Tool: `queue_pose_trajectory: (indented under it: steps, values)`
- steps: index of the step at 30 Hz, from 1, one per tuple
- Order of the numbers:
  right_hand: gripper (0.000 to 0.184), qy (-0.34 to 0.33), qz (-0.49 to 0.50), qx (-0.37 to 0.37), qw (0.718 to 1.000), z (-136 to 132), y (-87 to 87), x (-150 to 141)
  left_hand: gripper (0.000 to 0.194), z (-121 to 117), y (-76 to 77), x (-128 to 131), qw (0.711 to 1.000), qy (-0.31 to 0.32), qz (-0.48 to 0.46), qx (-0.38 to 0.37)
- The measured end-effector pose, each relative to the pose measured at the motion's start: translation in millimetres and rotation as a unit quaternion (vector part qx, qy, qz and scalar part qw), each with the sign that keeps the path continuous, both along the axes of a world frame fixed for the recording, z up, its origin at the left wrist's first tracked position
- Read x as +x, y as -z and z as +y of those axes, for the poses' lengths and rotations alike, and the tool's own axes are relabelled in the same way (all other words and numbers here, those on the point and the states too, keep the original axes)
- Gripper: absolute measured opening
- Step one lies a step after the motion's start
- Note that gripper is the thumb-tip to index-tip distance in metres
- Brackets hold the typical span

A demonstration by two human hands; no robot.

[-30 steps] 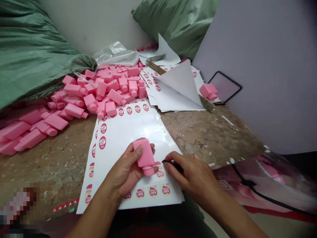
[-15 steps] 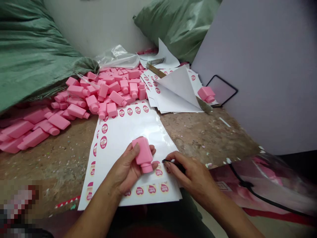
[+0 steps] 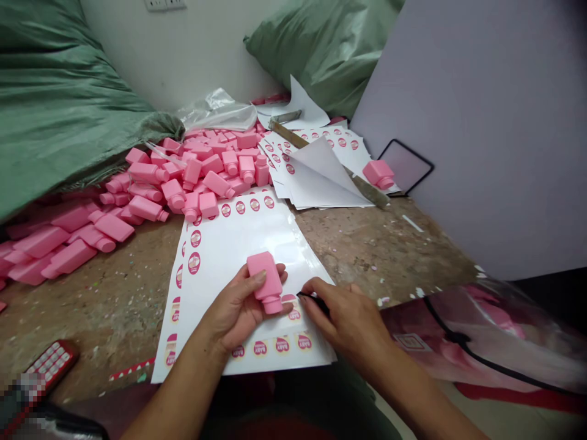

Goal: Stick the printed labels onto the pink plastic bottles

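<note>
My left hand [image 3: 236,311] is wrapped round a small pink bottle [image 3: 265,281], cap end pointing toward me, held just above a white sticker sheet [image 3: 238,244]. My right hand [image 3: 351,321] pinches a thin black tool [image 3: 314,299] whose tip touches a pink round sticker [image 3: 293,313] on the sheet beside the bottle's cap. A row of pink stickers [image 3: 279,345] runs along the sheet's near edge, and more line its left and far edges.
A heap of pink bottles [image 3: 192,171] lies at the back left beside a green sack [image 3: 59,104]. More sticker sheets [image 3: 316,171] with one bottle [image 3: 380,173] on them lie behind. A grey board [image 3: 495,122] leans at right. A red keypad device [image 3: 46,366] sits near left.
The view tilted slightly, showing the red keypad device at lower left. Both hands stay at the sheet's near edge; the bottle and tool tip shifted only a little.
</note>
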State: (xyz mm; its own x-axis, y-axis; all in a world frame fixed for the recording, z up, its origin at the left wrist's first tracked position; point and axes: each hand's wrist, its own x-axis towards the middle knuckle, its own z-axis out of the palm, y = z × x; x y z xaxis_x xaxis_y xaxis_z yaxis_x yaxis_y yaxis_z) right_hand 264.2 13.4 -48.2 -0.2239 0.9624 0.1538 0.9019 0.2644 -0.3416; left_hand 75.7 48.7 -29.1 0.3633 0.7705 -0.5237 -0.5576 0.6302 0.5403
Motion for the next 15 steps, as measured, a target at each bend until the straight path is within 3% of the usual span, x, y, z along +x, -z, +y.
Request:
queue_pose_trajectory:
  steps: [7, 15]
  values:
    - [0.014, 0.021, 0.092, -0.071, 0.993, 2.7, -0.9, 7.3, 0.034, 0.8, 0.7, 0.6, 1.000, -0.001, -0.001, -0.004]
    - [0.017, -0.004, 0.008, -0.004, 1.000, -1.1, -0.2, 1.7, 0.030, -0.3, 4.2, -1.0, 1.000, -0.005, -0.027, 0.010]
